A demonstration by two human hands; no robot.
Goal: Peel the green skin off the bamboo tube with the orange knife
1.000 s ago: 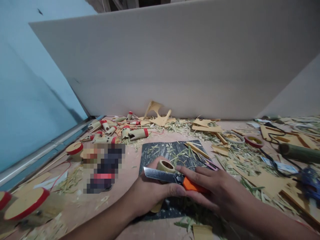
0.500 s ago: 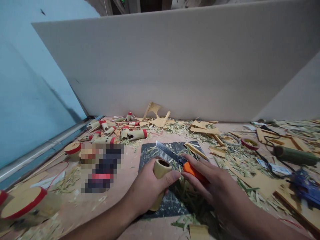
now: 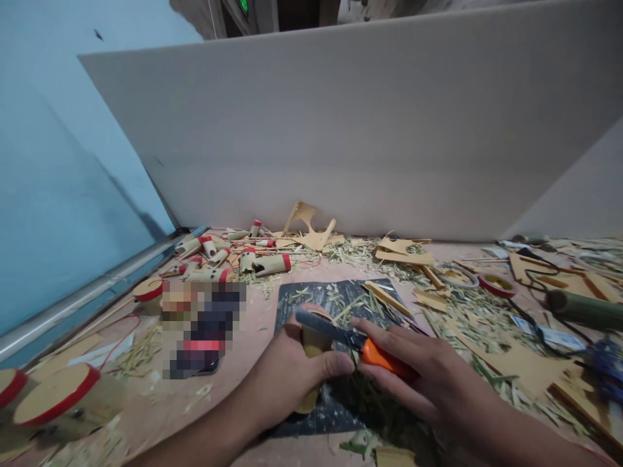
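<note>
My left hand (image 3: 296, 363) is closed around a short bamboo tube (image 3: 314, 344), held tilted with its open end up. In my right hand (image 3: 413, 363) is a utility knife (image 3: 387, 360) with an orange handle. Its blade (image 3: 318, 324) lies across the tube's upper end, pointing left, and partly hides the opening. My left thumb stretches along the tube toward the knife. Under both hands lies a dark cutting mat (image 3: 331, 421) strewn with green and pale shavings.
Bamboo pieces with red bands (image 3: 272, 263) lie at the back left. Larger drum-like pieces (image 3: 58, 395) stand front left, near a pixelated patch (image 3: 209, 331). Tape rolls (image 3: 495, 284), a green bamboo length (image 3: 581, 308) and a blue tool (image 3: 608, 366) lie right. A pale board (image 3: 341, 136) stands behind.
The knife blade has come down and left, from beyond the tube onto its upper end. My left hand still grips the tube. The whole view has shifted slightly.
</note>
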